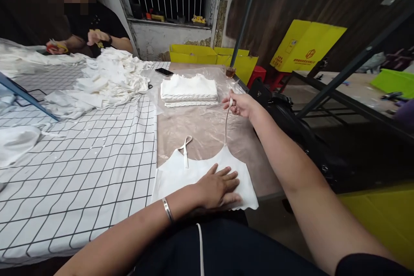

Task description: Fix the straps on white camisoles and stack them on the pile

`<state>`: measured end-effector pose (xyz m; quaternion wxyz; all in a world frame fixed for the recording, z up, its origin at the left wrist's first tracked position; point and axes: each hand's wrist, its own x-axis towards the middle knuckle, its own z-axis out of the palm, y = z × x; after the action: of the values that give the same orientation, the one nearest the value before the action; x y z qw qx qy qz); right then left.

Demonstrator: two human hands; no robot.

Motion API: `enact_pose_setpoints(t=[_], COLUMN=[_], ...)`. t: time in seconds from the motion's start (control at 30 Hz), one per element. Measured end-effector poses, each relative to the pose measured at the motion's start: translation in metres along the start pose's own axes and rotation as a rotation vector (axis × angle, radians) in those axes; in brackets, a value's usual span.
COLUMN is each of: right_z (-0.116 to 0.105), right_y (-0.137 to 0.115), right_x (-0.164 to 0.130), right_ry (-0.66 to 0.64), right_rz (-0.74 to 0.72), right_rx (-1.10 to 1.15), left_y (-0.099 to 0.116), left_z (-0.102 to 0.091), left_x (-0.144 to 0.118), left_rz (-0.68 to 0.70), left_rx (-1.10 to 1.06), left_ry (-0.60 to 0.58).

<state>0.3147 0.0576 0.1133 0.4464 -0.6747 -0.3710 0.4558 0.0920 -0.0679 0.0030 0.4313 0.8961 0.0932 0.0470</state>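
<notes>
Camisole (184,177) lies on the table (265,177), on the near side of the stack (189,90); it should handle light, limp and easily creased. The left hand (218,187), spread flat, presses it without gripping; the right hand (239,104), right of the stack, pinches one strap (226,127), a sensible hold.

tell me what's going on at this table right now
A person is handling a white strappy garment at the near edge of the table. The left grip lies open and flat on the fabric, while the right grip pulls one strap up and away; the other strap lies looped. Beyond it sits a neat stack of white pieces. To the left, a co-worker is behind a loose heap of white fabric.
</notes>
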Motion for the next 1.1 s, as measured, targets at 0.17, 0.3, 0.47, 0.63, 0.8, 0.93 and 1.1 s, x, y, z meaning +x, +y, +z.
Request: enact_pose_setpoints(t=[0.17, 0.3, 0.47, 0.63, 0.8, 0.93, 1.1], right_z=[-0.001, -0.018, -0.012, 0.021, 0.021, 0.006, -0.006], right_y=[0.032, 0.081, 0.137, 0.146, 0.149, 0.156, 0.150], right_x=[-0.133, -0.213, -0.209, -0.195, -0.205, -0.207, -0.204], right_ry=[-0.186, -0.331, 0.117, -0.250, -0.415, -0.450, -0.517], right_rz=[-0.383, -0.379, -0.140, 0.007, 0.191, 0.261, 0.329], right_rx=[-0.125, -0.370, -0.017, 0.364, 0.279, 0.276, 0.347], left_y=[0.019, 0.016, 0.024, 0.036, 0.016, 0.000, -0.007], left_z=[-0.011, -0.015, -0.014, -0.028, -0.046, -0.056, -0.060], left_x=[0.021, 0.031, 0.033, 0.044, 0.060, 0.071, 0.076], left_rz=[-0.289, -0.337, -0.365, -0.388, -0.445, -0.511, -0.601], left_rx=[-1.217, -1.824, -1.884, -1.823, -1.743, -1.689, -1.519], left_ry=[0.258, 0.356, 0.401, 0.407, 0.480, 0.526, 0.485])
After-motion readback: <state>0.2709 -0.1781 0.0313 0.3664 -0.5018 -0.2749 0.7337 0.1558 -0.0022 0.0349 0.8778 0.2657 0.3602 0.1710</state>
